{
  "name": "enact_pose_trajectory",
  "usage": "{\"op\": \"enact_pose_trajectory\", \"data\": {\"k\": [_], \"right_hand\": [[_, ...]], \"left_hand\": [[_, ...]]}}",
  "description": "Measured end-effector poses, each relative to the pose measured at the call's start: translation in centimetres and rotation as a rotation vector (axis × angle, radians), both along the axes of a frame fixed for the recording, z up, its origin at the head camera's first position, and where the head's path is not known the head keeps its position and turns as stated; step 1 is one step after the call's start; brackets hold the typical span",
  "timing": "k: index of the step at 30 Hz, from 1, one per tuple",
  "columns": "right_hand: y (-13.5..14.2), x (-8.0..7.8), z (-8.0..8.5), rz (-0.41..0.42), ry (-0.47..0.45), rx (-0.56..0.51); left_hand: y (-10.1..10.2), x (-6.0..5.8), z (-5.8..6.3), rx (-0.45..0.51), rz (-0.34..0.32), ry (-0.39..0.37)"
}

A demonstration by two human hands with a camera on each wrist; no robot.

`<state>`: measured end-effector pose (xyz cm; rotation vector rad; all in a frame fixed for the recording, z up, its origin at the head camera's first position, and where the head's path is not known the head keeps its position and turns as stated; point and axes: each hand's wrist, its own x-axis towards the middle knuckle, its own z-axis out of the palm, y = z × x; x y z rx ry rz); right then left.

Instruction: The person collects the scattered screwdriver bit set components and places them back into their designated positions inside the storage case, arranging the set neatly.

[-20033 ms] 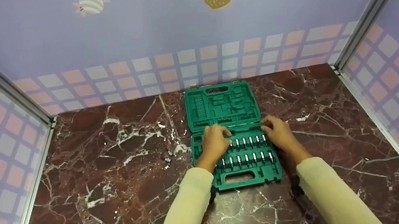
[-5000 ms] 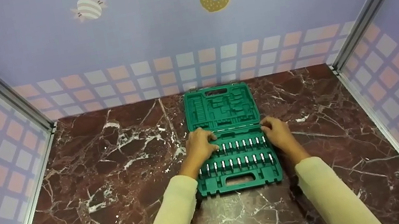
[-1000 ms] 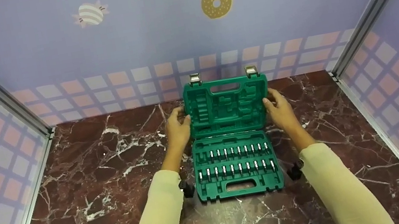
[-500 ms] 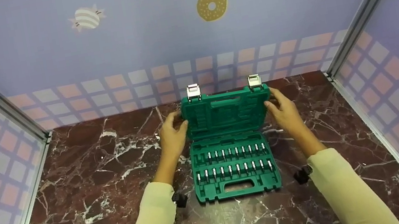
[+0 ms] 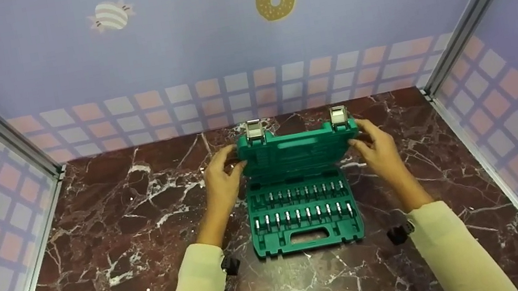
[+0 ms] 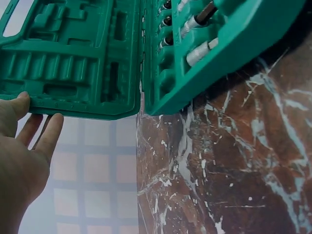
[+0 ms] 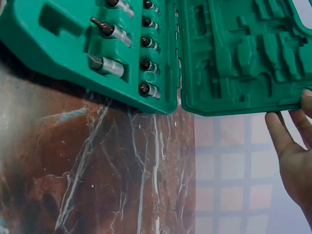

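A green plastic tool case lies open on the marbled table, its base (image 5: 271, 247) flat and its lid (image 5: 300, 154) raised and tilted forward over the hinge. Two rows of silver socket bits (image 5: 298, 217) sit in the base's slots. My left hand (image 5: 222, 181) holds the lid's left edge, thumb on the inner side and fingers behind, as the left wrist view also shows. On the opposite edge, my right hand (image 5: 382, 153) grips the lid in the same way. Empty moulded recesses (image 7: 248, 53) mark the lid's inside in the right wrist view.
Two metal latches (image 5: 255, 130) stick up from the lid's top edge. Behind the case rises a lilac wall (image 5: 193, 45) with a checkered band, and side walls flank the brown marbled table (image 5: 107, 220). Small dark wrist cameras (image 5: 230, 265) sit at both sleeves.
Earlier my left hand was over the upper row of bits, with my right at the case's right edge. Both hands then took the lid's sides, and the lid has swung up and forward.
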<state>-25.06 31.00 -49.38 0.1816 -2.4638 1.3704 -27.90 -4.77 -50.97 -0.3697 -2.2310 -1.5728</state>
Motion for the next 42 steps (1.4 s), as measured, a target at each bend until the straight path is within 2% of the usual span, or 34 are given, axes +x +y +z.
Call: {"op": "enact_pose_trajectory", "data": {"k": [6,12,18,23,25,30,33,36,39,42], "right_hand": [[-0.2,0.5,-0.8,-0.038,0.074,0.004],[-0.4,0.7,-1.8,-0.063,0.161,-0.017],[-0.9,0.6,-2.9,-0.032,0.25,-0.051],[-0.8,0.6,-3.8,-0.007,0.328,-0.063],[-0.7,0.6,-4.2,-0.022,0.351,-0.034],[-0.5,1.1,-5.2,-0.069,0.369,0.063],[-0.3,1.4,-5.1,-0.076,0.351,0.09],[-0.2,1.7,-4.4,-0.079,0.291,0.118],[-0.1,2.1,-3.2,-0.072,0.177,0.131],[0.0,2.7,-1.5,-0.049,0.023,0.113]], "left_hand": [[-0.1,0.7,-0.5,-0.047,0.039,0.074],[0.0,1.0,-1.1,-0.047,0.054,0.121],[0.1,0.8,-2.0,-0.051,0.064,0.185],[0.2,1.0,-2.6,-0.027,0.037,0.214],[0.3,1.1,-2.7,-0.03,0.036,0.219],[0.4,1.8,-3.3,-0.128,0.09,0.251],[0.4,2.3,-3.1,-0.176,0.115,0.248],[0.3,2.7,-2.2,-0.217,0.131,0.213],[0.2,3.2,-0.9,-0.274,0.15,0.156],[0.1,3.5,0.5,-0.299,0.148,0.057]]}}
